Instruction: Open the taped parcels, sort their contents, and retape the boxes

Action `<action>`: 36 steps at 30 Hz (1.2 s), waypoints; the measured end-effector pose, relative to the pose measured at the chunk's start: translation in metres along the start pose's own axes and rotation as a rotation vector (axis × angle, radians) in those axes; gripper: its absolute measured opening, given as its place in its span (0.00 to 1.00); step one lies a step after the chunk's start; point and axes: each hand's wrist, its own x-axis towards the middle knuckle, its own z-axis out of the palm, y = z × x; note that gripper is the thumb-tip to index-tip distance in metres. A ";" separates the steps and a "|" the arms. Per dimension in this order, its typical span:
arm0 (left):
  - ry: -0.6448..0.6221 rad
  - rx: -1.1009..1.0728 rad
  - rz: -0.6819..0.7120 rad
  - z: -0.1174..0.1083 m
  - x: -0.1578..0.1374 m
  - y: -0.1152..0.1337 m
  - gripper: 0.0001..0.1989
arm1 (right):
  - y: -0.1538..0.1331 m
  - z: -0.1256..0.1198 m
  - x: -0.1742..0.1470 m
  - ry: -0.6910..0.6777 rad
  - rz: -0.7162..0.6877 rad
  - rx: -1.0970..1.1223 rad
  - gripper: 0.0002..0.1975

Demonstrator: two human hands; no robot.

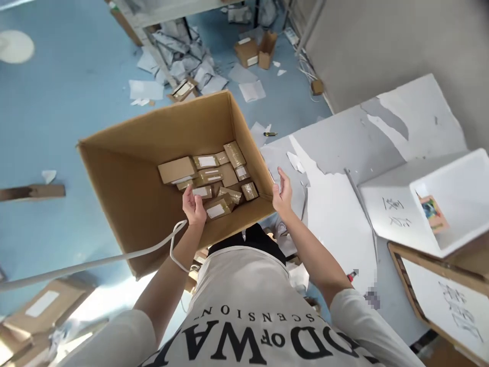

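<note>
A large open cardboard box (148,122) tilts in front of my body, and I look down into it. Several small taped cardboard boxes (229,174) with white labels lie in its right part. My left hand (194,205) reaches over the near wall, its fingers loosely bent and apart beside the labelled boxes; nothing shows in its grasp. At the right wall, my right hand (282,192) has its fingers spread, with the fingertips close to or touching the cardboard edge. A pale cable (145,251) crosses in front of the big box near my left wrist.
A white-and-grey table (340,204) stands at right, bearing a white bin (454,199) and a handwritten board (443,300). Paper scraps (187,56) and small cartons (246,51) litter the blue floor beyond. More cardboard boxes (46,306) sit at lower left.
</note>
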 end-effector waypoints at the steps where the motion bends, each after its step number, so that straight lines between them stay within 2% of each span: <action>1: 0.028 0.011 -0.005 -0.004 -0.002 0.000 0.32 | 0.002 0.010 0.006 -0.041 -0.018 0.031 0.29; 4: 0.089 0.031 -0.042 -0.014 -0.009 -0.003 0.32 | 0.014 0.039 0.023 -0.180 -0.051 0.093 0.30; 8: 0.098 0.036 -0.072 -0.029 -0.018 -0.013 0.37 | 0.029 0.076 0.034 -0.302 -0.088 0.141 0.35; 15: 0.123 0.049 -0.084 -0.075 -0.016 -0.036 0.43 | 0.033 0.121 0.024 -0.381 -0.113 0.160 0.40; 23: 0.102 0.074 -0.130 -0.134 0.017 -0.084 0.50 | 0.041 0.172 0.005 -0.424 -0.060 0.044 0.42; 27: 0.067 0.045 -0.149 -0.151 0.031 -0.117 0.51 | 0.053 0.198 -0.004 -0.438 -0.067 -0.008 0.41; 30: 0.061 0.031 -0.134 -0.154 0.039 -0.149 0.51 | 0.068 0.219 -0.007 -0.470 -0.102 -0.042 0.41; 33: 0.062 0.021 -0.144 -0.149 0.045 -0.191 0.50 | 0.093 0.242 -0.008 -0.512 -0.109 -0.067 0.39; 36: 0.075 0.017 -0.194 -0.139 0.049 -0.248 0.49 | 0.131 0.266 -0.014 -0.618 -0.103 -0.098 0.37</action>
